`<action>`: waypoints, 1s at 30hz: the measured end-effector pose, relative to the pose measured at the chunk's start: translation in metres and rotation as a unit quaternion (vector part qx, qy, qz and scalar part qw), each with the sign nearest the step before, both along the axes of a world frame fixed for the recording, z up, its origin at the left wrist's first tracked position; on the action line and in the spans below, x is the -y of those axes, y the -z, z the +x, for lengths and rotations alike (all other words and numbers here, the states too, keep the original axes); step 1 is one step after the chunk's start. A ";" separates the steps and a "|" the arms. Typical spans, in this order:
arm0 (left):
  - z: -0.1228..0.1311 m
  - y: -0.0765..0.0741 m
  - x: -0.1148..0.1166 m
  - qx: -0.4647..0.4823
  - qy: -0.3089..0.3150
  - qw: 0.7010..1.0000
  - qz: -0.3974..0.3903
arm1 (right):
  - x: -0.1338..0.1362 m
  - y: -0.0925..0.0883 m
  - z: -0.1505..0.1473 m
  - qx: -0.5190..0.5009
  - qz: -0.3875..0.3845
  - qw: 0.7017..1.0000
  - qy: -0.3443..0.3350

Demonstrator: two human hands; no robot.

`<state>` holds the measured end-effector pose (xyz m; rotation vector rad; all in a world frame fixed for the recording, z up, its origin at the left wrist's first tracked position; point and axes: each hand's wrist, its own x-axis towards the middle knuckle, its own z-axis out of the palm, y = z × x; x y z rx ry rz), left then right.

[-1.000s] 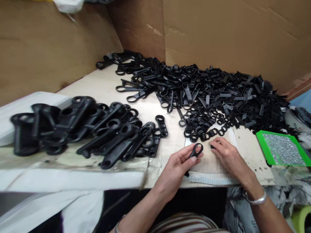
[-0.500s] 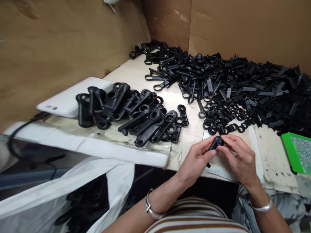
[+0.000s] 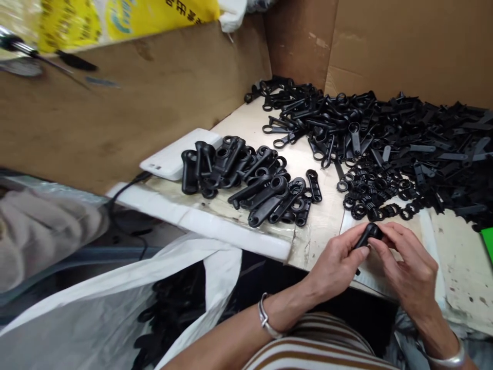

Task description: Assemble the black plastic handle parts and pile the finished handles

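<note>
A person's left hand [image 3: 339, 259] and right hand [image 3: 408, 267] meet at the near edge of a pale counter [image 3: 327, 221], both closed on a single black plastic handle [image 3: 367, 234] held just above the surface. The left fingers [image 3: 356, 252] are clamped around the handle's shaft from below, palm turned inward, while the right fingers [image 3: 379, 246] pinch its rounded end from the other side, the wrist bent over a white sheet [image 3: 425, 226]. Each forearm reaches in from the bottom of the frame, and a silver bangle [image 3: 264, 316] circles the left wrist. Just beyond the hands lies a cluster of small black rings [image 3: 370, 192]; behind it, a wide heap of loose black parts [image 3: 385, 128] spreads across the counter to the cardboard wall [image 3: 404, 41]. To the left sits a separate pile of thicker handles [image 3: 250, 180], touching a white box [image 3: 173, 156] near the counter's corner. Below the counter's edge, a white plastic bag [image 3: 115, 308] hangs open with more black pieces inside.
</note>
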<state>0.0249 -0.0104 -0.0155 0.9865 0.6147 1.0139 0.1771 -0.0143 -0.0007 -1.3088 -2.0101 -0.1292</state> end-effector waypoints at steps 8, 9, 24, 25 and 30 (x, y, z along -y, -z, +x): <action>-0.010 -0.001 0.002 -0.185 -0.057 0.974 0.121 | 0.004 0.001 -0.005 -0.116 -0.095 0.989 -0.017; -0.013 -0.002 0.002 -0.207 -0.060 0.967 0.134 | 0.004 -0.002 -0.001 -0.134 -0.120 0.983 -0.039; -0.058 -0.031 -0.005 -0.420 -0.193 0.803 0.377 | -0.056 -0.037 -0.017 -0.090 -0.396 0.896 -0.180; -0.066 -0.034 -0.007 -0.468 -0.230 0.744 0.418 | -0.072 -0.044 -0.017 -0.047 -0.362 0.917 -0.161; -0.097 -0.038 -0.022 -0.638 -0.306 0.539 0.456 | -0.162 -0.057 -0.027 0.181 -0.216 0.953 0.111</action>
